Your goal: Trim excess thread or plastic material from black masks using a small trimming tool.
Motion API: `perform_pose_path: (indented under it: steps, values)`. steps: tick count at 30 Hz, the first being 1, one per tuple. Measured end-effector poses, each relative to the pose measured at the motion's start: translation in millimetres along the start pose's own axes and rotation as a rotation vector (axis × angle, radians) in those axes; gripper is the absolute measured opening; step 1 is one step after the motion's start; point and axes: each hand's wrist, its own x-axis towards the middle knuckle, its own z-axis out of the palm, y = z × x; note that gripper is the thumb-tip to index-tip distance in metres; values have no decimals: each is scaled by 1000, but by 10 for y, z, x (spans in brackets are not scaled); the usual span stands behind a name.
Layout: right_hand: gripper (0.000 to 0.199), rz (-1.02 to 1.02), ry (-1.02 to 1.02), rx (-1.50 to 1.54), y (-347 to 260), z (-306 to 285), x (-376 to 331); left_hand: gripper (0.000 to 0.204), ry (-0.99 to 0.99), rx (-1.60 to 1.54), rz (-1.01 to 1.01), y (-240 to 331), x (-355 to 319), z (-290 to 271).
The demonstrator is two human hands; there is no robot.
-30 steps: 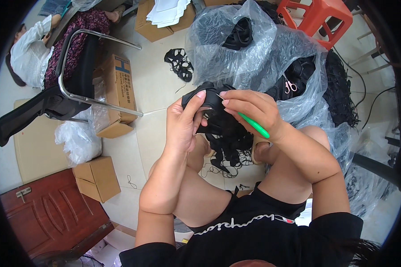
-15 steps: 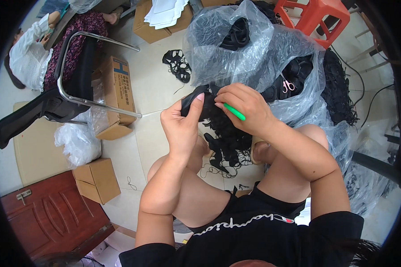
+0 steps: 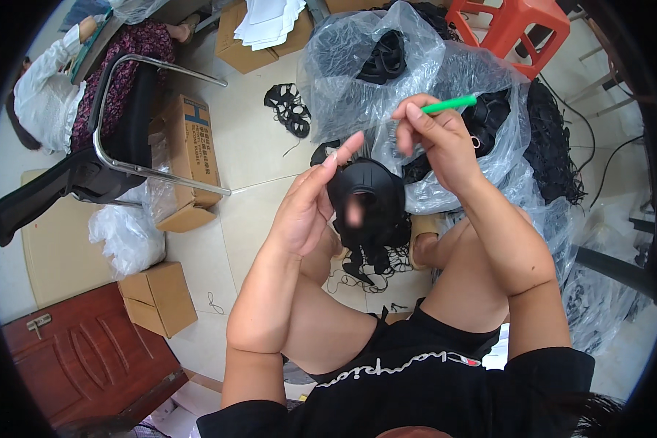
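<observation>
A black moulded rubber piece (image 3: 376, 175), cup-like with an opening, is held up over the floor between my knees. My left hand (image 3: 303, 208) grips it from its left side, index finger stretched along the top, and a blurred fingertip shows through the opening. Up and to the right, apart from the piece, my right hand (image 3: 449, 139) is closed round a slim green-handled tool (image 3: 451, 104); I cannot make out its tip. Under the piece, black web-like scraps (image 3: 376, 270) lie between my feet.
A big clear plastic bag (image 3: 343, 87) with black pieces lies ahead, scissors (image 3: 476, 141) partly showing on its right. Beyond stands a red stool (image 3: 515, 33). Leftward are a cardboard box (image 3: 193, 150), a chair (image 3: 124, 109) and a seated person (image 3: 47, 102). Another black scrap (image 3: 288, 109) lies on the tiles.
My right hand has moved up and right, off the black piece, and the green tool now points rightward. The piece has turned, showing its rounded face and opening.
</observation>
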Motion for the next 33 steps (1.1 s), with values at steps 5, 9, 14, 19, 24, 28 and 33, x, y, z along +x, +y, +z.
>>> perform_pose_path:
  steps: [5,9,14,19,24,28,33]
  values:
    - [22,-246,-101,-447,70,281,-115,57,97,176,20,-82,44,-3]
    - [26,-133,-19,-174,16,269,-109,50,311,-20,151,-68,90,3]
    - [22,-131,151,229,-82,39,-17,48,376,-369,313,-20,83,-319]
    - [15,-26,106,426,-89,-67,13,46,50,-334,105,106,60,-352]
    - [12,-30,257,312,-25,-245,137,22,12,312,-305,158,-10,-119]
    - [22,-316,518,-693,112,-119,132,23,121,148,-199,106,8,-122]
    - [30,-135,151,-545,131,351,-150,26,260,305,-160,-23,75,-45]
